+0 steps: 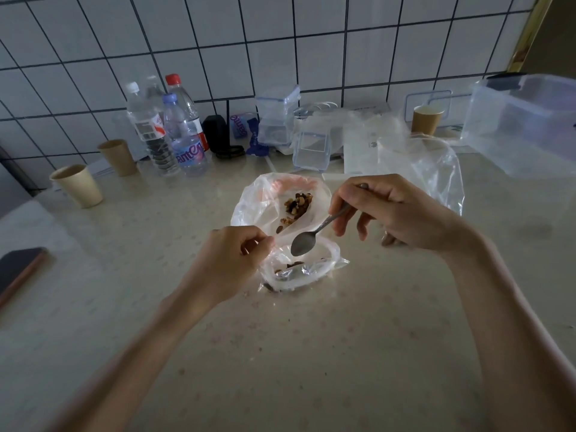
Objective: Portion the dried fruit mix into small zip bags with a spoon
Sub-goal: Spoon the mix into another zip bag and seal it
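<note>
Midway, the right hand [392,213] is gripping an empty metal spoon [304,244] at frame centre; the left hand [230,254] is pinching open a small clear zip bag [311,272] holding few pieces, much brown dried fruit mix [297,204] remaining.

Both forearms are bare up to the bottom edge of the picture, with no sleeves in sight. The left hand [229,260] and right hand [402,213] wear no gloves. A thin ring-like band seems to sit on a right finger [386,236], too small to be sure.

A metal spoon [304,243], bowl empty, is being held tilted over a small zip bag [300,271]; dried fruit mix [296,204] is lying in a larger clear bag [249,198] behind.
</note>
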The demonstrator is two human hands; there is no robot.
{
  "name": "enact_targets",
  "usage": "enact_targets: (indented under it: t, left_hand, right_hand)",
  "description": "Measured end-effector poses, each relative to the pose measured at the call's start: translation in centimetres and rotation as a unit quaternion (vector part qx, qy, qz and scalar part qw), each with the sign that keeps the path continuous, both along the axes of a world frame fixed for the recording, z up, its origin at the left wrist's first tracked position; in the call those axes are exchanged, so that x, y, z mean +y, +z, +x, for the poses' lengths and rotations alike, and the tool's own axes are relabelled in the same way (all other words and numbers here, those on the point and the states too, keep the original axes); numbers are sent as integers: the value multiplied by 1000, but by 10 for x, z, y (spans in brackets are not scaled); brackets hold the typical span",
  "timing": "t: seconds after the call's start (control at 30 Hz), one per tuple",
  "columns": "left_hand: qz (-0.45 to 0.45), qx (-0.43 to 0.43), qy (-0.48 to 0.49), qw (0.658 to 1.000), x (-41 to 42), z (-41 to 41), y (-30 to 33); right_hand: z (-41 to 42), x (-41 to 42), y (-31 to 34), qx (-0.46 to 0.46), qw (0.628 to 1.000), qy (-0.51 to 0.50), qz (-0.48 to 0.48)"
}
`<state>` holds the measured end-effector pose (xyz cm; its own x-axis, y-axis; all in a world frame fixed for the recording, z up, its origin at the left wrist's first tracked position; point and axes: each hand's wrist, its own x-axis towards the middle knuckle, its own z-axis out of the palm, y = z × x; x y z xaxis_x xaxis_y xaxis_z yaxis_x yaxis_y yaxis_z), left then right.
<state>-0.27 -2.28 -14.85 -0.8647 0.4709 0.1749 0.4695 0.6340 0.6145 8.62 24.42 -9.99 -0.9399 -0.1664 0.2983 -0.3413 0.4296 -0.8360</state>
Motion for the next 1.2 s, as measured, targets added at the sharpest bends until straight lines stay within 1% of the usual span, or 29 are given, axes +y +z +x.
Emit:
enact_targets:
  t: [0.07, 0.13, 0.23, 0.3, 0.33, 0.37, 0.47, 0.53, 0.67, 0.77, 0.83, 0.93, 1.03, 1.13, 1.2]
  left_hand:
    - [12, 11, 3, 1000, -1, -1, -1]
    - [46, 41, 33, 998, -1, -6, -2]
    - [92, 115, 117, 982, 1, -20, -3]
    - [101, 135, 155, 973, 3, -32, -8]
    - [90, 122, 165, 975, 6, -40, -10]
    - [73, 90, 166, 979, 9, -46, -11]
    - [34, -28, 149, 988, 23, -62, -13]
    - [21, -59, 133, 989, 30, -70, -16]
    - [47, -20, 88, 995, 31, -72, -28]
    - [121, -11, 58, 991, 29, -68, -29]
    - [161, -7, 36, 986, 27, -65, -27]
    - [201, -46, 11, 978, 22, -63, -25]
    - [211, -78, 21, 974, 23, -61, -21]
    - [196, -91, 39, 976, 24, -61, -19]
    - [208, -109, 43, 971, 24, -60, -18]
  right_hand:
    - [-2, 1, -1, 2, 1000, -10, -28]
    - [-6, -1, -5, -4, 995, -48, -86]
    - [-14, -4, -11, -22, 973, -124, -194]
    - [-18, -6, -15, -40, 956, -164, -240]
    - [-20, -7, -17, -50, 949, -179, -256]
    - [-22, -9, -20, -62, 942, -190, -271]
    - [-26, -14, -27, -98, 925, -204, -305]
    - [-28, -18, -32, -125, 921, -192, -316]
    - [-32, -25, -43, -169, 923, -164, -304]
    - [-35, -33, -50, -187, 926, -161, -284]
    - [-38, -37, -54, -189, 916, -175, -307]
    - [-40, -38, -56, -183, 894, -220, -344]
    - [-42, -39, -57, -166, 878, -251, -373]
    - [-43, -42, -59, -146, 875, -266, -378]
    - [-44, -41, -59, -126, 878, -280, -368]
